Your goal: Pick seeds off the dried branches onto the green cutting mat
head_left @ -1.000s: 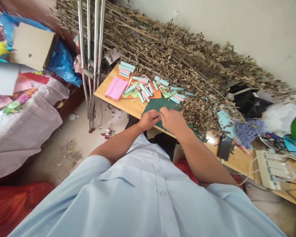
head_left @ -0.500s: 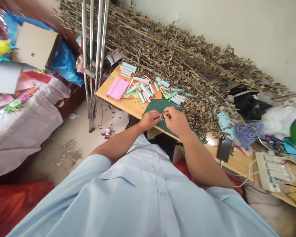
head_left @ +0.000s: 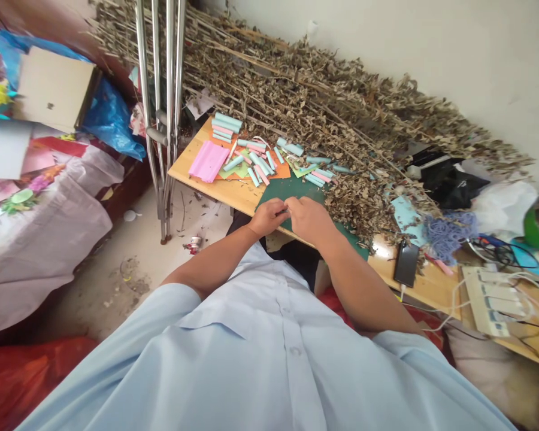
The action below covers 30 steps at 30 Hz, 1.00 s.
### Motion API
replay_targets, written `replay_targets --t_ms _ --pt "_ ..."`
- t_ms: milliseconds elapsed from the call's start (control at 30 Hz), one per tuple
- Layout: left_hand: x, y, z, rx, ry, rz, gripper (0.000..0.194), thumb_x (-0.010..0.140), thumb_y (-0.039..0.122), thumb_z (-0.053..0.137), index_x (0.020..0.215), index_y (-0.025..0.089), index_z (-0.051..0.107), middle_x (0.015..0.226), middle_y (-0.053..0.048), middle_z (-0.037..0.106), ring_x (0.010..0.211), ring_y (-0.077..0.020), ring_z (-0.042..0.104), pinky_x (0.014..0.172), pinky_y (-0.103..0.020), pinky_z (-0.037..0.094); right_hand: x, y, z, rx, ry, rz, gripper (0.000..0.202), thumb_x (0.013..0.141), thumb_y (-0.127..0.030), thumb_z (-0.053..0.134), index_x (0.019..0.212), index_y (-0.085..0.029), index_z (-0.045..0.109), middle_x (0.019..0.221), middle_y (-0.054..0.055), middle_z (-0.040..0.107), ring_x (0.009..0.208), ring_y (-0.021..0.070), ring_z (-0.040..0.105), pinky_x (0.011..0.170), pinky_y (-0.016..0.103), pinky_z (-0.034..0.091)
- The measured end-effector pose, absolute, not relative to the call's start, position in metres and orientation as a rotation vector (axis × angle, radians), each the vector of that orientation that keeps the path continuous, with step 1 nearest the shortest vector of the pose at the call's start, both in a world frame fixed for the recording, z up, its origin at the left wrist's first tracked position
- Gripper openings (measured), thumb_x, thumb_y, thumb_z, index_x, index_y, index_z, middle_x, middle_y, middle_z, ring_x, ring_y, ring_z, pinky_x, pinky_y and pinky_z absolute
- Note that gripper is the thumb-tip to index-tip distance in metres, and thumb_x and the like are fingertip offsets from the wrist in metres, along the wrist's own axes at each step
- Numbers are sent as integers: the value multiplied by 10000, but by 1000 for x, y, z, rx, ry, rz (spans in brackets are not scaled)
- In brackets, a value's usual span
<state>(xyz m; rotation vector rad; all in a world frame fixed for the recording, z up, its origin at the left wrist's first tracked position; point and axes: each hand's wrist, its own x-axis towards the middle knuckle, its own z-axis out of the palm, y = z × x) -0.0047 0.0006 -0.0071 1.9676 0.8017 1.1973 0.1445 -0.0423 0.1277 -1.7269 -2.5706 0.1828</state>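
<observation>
My left hand and my right hand meet over the near edge of a green mat. The fingers of both are pinched together, tip against tip. Whatever lies between them is too small and covered to name. Just beyond the hands, blue and pink paper rolls lie on orange and green paper sheets. A pleated pink paper rests to their left. Dried leafy stalks spread over the mat's right side.
Metal crutches stand at the table's left end. Rightward lie a phone on a cable, purple yarn, a black bag and a power strip. A cloth-covered surface with boxes stands at far left.
My right hand has come left against my left hand, and their fingertips now touch. The dark bit of leaf seen between them is now hidden. The whole view has shifted slightly.
</observation>
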Motion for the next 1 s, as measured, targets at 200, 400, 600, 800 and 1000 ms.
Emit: replay_targets --t_ms 200,400,600,800,1000 --pt "-5 1 -4 1959 814 1210 242 948 401 659 996 181 749 938 -82 706 908 -178 665 846 -314 545 182 -28 114 -1658 -2090 397 240 966 -227 456 1133 -228 628 1006 61 746 911 224 666 832 324 474" --pt "-5 1 3 1956 842 1182 259 936 423 675 983 185 767 933 -81 731 909 -178 680 858 -318 554 205 -26 65 -1831 -1930 492 170 839 -248 603 980 -216 693 918 48 739 741 200 626 766 335 492" --pt "-6 1 4 1944 846 1167 262 938 425 670 977 186 772 937 -84 738 907 -181 681 854 -327 556 184 -34 39 -1858 -1956 404 272 825 -241 626 1084 -193 693 1053 90 710 768 198 601 800 347 495" --pt "-6 1 3 1958 842 1170 230 936 391 679 982 185 770 942 -82 742 917 -180 678 870 -332 555 177 -31 38 -1873 -1995 334 227 888 -215 534 1035 -199 706 1077 110 708 963 240 644 847 351 492" --pt "-5 1 1 1949 848 1181 229 928 385 692 990 180 772 943 -84 732 903 -174 675 851 -316 552 184 -35 44 -1807 -1833 436 222 873 -251 552 1037 -189 688 992 83 724 812 201 639 815 344 507"
